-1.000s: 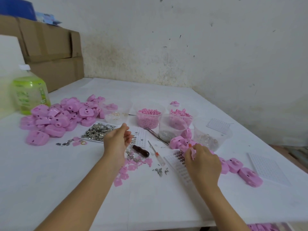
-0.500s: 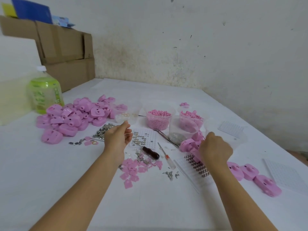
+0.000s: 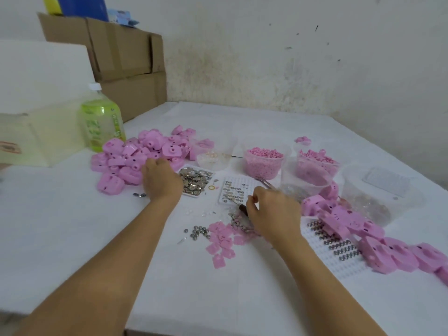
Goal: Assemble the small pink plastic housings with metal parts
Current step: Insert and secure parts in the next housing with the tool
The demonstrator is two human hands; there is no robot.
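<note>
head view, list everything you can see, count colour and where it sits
pink housings: many, pink, heap at far left, a run at right edge
flat pink pieces: small heap, pink, table centre
metal parts tray: one, silvery, right of the heap
grid trays: at least two, white, rings at centre, springs at right
tubs: several, clear, two hold pink pellets, behind the trays
bottle: one, green, far left
cardboard boxes: stacked, brown, back left
table: one, white, under all
left hand: one, on the left heap, grip hidden
right hand: one, fingers curled, over a dark tool handle
</note>
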